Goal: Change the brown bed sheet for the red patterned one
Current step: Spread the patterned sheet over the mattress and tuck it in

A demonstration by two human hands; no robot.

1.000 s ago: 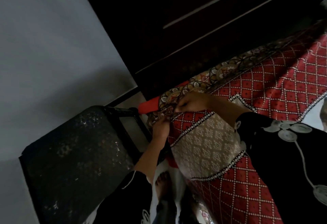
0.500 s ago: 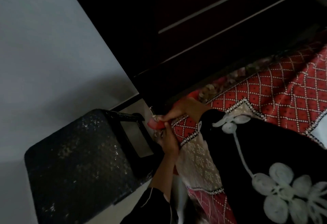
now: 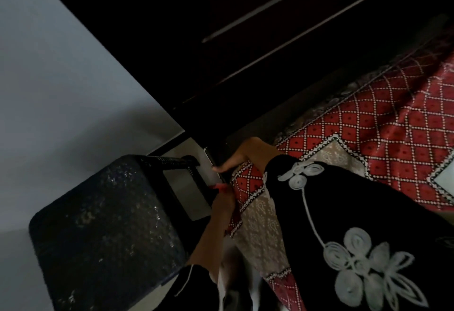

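Fabric of the red patterned sheet [image 3: 383,136] covers the bed and hangs down over its corner, directly under both hands. The right hand [image 3: 245,154] lies on top of this corner, at the edge of the sheet. Its fingers [image 3: 222,168] are stretched out straight and point away from the sleeve. It grasps nothing, it only rests on the cloth. The left hand [image 3: 222,203] is just below the right hand, on the side face of the corner. Its fingers are curled and they pinch a small red fold [image 3: 218,186] of the same sheet, which sticks out just above the knuckles, between the two hands. The picture is dark here, so I cannot tell more about this grip. Behind the right wrist begins a black sleeve [image 3: 344,212] with white flower embroidery, which hides part of the sheet. Beside the left forearm the sheet shows a beige panel [image 3: 262,227] with a dotted border; farther behind the right hand it shows red diamonds with white dots. On the outer side of the left hand stands a dark chair [image 3: 105,232], close to the left forearm. Past the fingertips of the right hand there is pale floor [image 3: 188,187], then a grey wall [image 3: 61,77]. Above the right hand rises a dark wooden panel [image 3: 245,40]
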